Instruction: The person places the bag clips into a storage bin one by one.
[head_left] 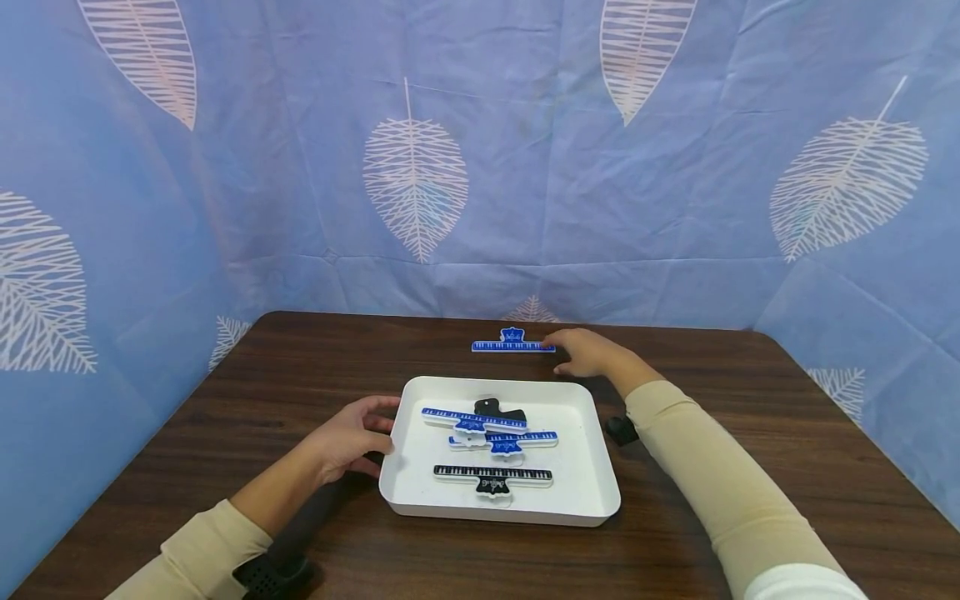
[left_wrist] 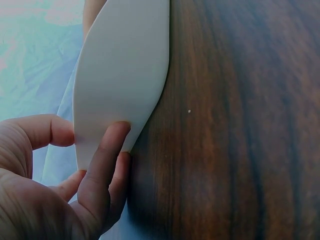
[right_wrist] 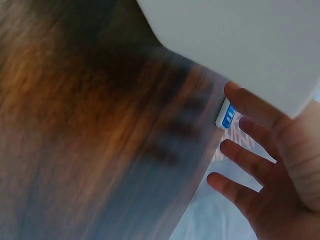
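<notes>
My left hand [head_left: 351,440] touches the left wall of a white tray [head_left: 600,492], its fingers spread along the outside. In the left wrist view one fingertip [left_wrist: 120,131] presses on the white wall and the thumb meets the rim. Beyond the tray, my right hand [head_left: 592,354] reaches to the right end of a blue clip with piano-key print [head_left: 512,337] lying on the table. The right wrist view shows its fingers [right_wrist: 250,160] apart, and the clip's end [right_wrist: 226,116] beside the thumb.
Inside the tray lie two blue piano-key clips [head_left: 471,423], a black piano-key clip [head_left: 492,481] and another black clip [head_left: 498,410] partly covered. The brown wooden table [head_left: 720,400] ends at a blue leaf-print cloth [head_left: 502,167] behind and at the sides.
</notes>
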